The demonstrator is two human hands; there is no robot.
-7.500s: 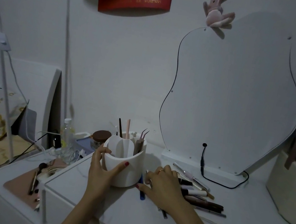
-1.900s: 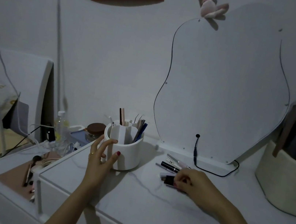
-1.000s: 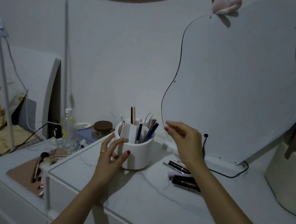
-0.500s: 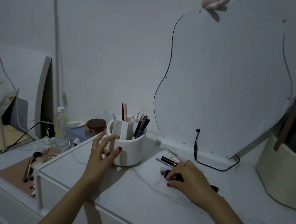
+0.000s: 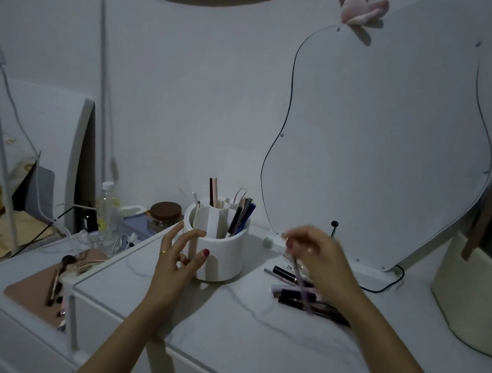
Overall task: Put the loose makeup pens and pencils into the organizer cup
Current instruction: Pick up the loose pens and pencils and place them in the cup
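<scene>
A white round organizer cup (image 5: 221, 257) with dividers stands on the marbled dresser top (image 5: 247, 336). Several pens and pencils stick up out of it. My left hand (image 5: 177, 260) rests against the cup's left front side, fingers spread. My right hand (image 5: 318, 259) hovers to the right of the cup, above the table, pinching a thin pale makeup pen (image 5: 300, 282) that hangs down slanted and blurred. Under that hand several loose pens and pencils (image 5: 301, 297) lie in a small heap on the dresser.
A wavy-edged mirror (image 5: 383, 136) leans on the wall behind, its black cable (image 5: 383, 285) trailing on the top. A cream basket (image 5: 477, 297) stands at the right. A jar (image 5: 165, 215), bottle and cables crowd the lower side table at left, with brushes on a pink mat (image 5: 41, 290).
My right hand has lifted off the heap of pens with a thin pen pinched in it and moved up and left toward the cup. My left hand stays on the cup.
</scene>
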